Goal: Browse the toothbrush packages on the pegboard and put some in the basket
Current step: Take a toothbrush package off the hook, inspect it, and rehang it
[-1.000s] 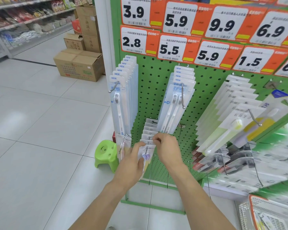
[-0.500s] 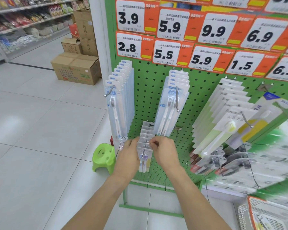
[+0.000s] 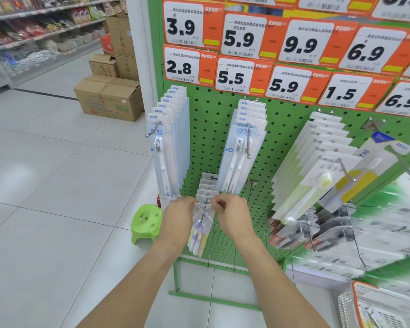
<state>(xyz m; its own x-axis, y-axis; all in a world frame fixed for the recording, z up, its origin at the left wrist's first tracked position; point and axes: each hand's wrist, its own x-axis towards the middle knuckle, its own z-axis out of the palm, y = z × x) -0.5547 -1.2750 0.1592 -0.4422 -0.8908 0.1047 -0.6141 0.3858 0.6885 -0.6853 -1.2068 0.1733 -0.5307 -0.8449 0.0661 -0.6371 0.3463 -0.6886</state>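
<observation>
Just two bare arms coming in from the bottom, no sleeves anywhere in view, so short sleeves or sleeveless, can't say which. Left hand (image 3: 176,220) and right hand (image 3: 232,220) are both bare too: no gloves, no watch, no rings or bands on the wrists that I can spot.

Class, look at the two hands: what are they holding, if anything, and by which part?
Both the left hand and right hand pinch the front toothbrush package by its top edge, near its hook.
</observation>
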